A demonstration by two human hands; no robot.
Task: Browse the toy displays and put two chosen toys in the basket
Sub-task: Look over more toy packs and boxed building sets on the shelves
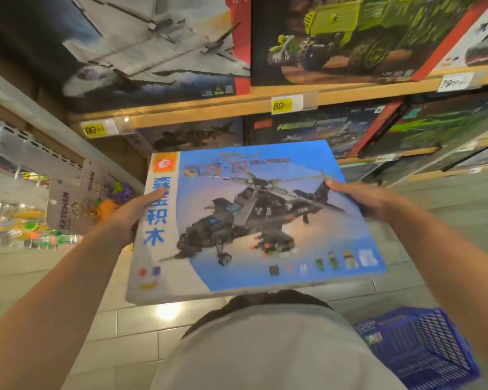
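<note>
Box: helicopter brick-set box (254, 218) is up at chest height in front of the shelves (237, 106), face turned to the camera, long axis running left to right.
Left hand: left hand (133, 215) clamps the box's left short edge, thumb lying across the white strip.
Right hand: right hand (364, 198) grips the upper right edge, thumb on the blue face, fingers hidden behind.
Basket: blue basket (423, 347) sits on the floor (119, 327), low and to the right, well apart from the box.
Key relation: basket lies down-right of the box, so the right hand is nearer.
Judgement: looks like the first pick, not yet dropped in; the wide box probably needs tilting to fit.
</note>
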